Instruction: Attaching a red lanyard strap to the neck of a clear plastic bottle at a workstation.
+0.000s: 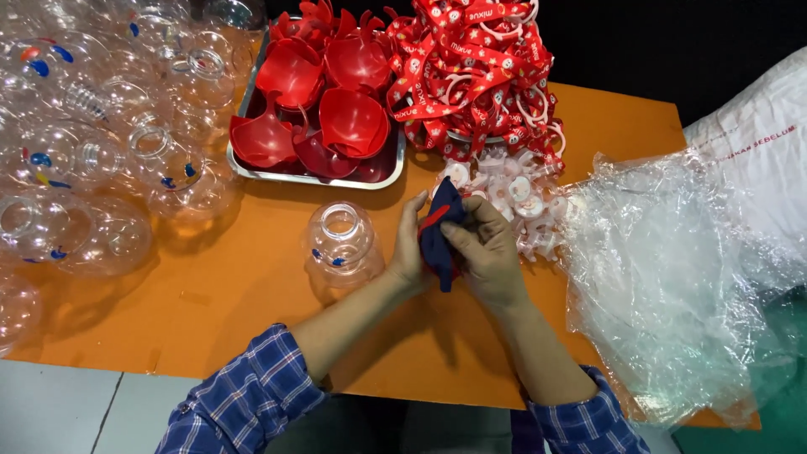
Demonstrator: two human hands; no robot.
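Hands (454,248) around dark blue piece (439,240)

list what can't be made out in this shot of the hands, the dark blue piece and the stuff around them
- Dark blue piece, head view: both hands wrap it, so its full shape is hidden.
- Left hand: its palm and grip face away.
- Right hand: fingertips tuck behind the piece.
- Clear bottles: the pile runs off the left edge.
- Metal tray: red cups hide its floor.
- White caps: partly under red straps, too small to count.
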